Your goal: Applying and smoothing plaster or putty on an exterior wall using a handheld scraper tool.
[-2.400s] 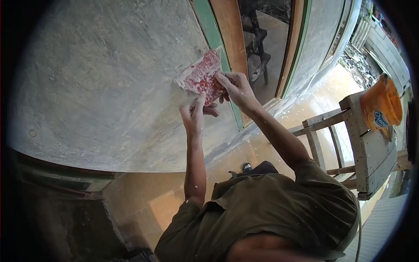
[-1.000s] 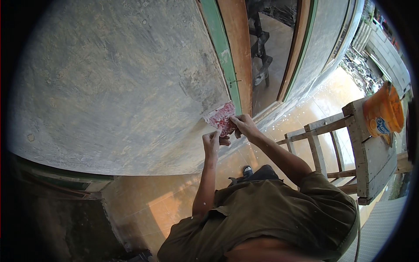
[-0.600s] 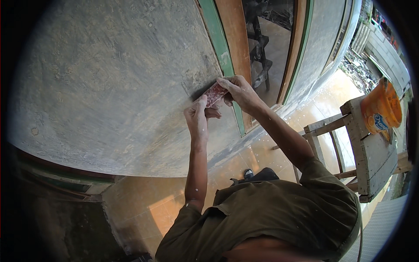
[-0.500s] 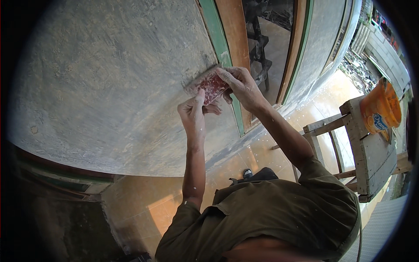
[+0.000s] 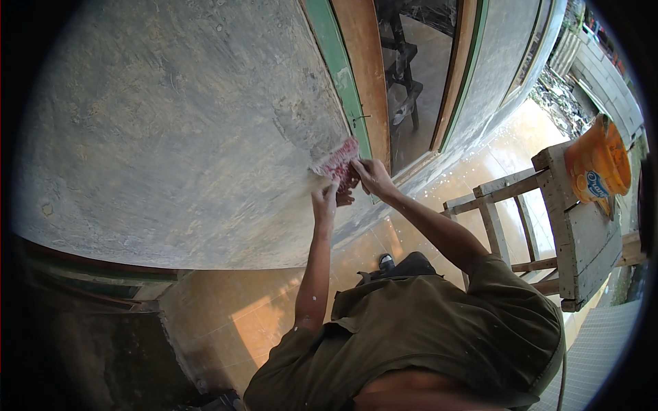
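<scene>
Between both hands is a flat dark-red sheet [image 5: 337, 162], shaped like a putty spreader and smeared with whitish paste. Its upper edge lies against the grey plastered wall [image 5: 185, 123], close to the green strip [image 5: 340, 68] of the window frame. My left hand [image 5: 325, 202] pinches the lower left part, thumb on the near face and fingers behind. At the right edge my right hand [image 5: 373, 179] grips it the same way, beside the green strip. Pale dust or paste coats the fingers. A rough, darker patch of wall shows just above the sheet.
A glass window pane [image 5: 421, 89] in a brown wooden frame [image 5: 363, 61] stands right of the wall. Further right, an orange bucket [image 5: 586, 164] sits on a paint-spattered wooden bench [image 5: 582, 253]. White specks dot the tiled floor [image 5: 226, 301] below.
Both hands have moved down the wall and slightly right, carrying the red sheet with them. The patch of wall where it was is now uncovered. Both hands keep their hold.
</scene>
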`<action>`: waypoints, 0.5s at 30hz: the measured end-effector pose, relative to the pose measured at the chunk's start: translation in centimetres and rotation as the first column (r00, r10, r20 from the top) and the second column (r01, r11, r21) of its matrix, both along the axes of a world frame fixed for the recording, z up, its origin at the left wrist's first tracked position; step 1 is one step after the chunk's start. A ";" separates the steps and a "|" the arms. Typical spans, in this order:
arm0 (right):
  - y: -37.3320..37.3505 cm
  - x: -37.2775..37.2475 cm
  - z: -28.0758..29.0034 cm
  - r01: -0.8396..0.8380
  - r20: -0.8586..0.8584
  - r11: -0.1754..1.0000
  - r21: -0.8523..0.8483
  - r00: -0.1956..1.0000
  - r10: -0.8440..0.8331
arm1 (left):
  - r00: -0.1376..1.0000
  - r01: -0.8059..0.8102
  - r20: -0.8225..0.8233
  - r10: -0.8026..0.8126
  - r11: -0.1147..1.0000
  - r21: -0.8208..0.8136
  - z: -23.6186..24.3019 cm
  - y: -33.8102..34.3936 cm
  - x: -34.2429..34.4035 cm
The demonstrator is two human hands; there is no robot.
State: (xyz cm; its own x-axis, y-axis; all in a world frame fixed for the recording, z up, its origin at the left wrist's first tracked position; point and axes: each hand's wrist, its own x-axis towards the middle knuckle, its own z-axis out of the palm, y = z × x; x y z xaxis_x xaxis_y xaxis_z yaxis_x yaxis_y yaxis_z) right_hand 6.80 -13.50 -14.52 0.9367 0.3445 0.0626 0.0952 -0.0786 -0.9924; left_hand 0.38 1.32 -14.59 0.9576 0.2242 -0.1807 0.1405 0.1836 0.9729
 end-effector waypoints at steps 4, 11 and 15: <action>-0.9 -2.1 -7.1 -0.027 -0.185 0.980 -0.196 0.983 -0.010 | 0.965 0.051 -0.245 -0.091 0.985 -0.165 -8.0 -0.1 -2.4; 0.4 -0.4 -2.6 -0.020 -0.340 1.000 -0.009 0.940 0.016 | 0.988 -0.049 -0.157 0.017 0.977 -0.206 -3.5 0.4 -1.0; 1.1 1.0 4.3 -0.102 -0.231 0.968 0.229 0.960 0.156 | 0.997 -0.067 0.019 0.073 0.978 -0.200 3.7 1.0 0.1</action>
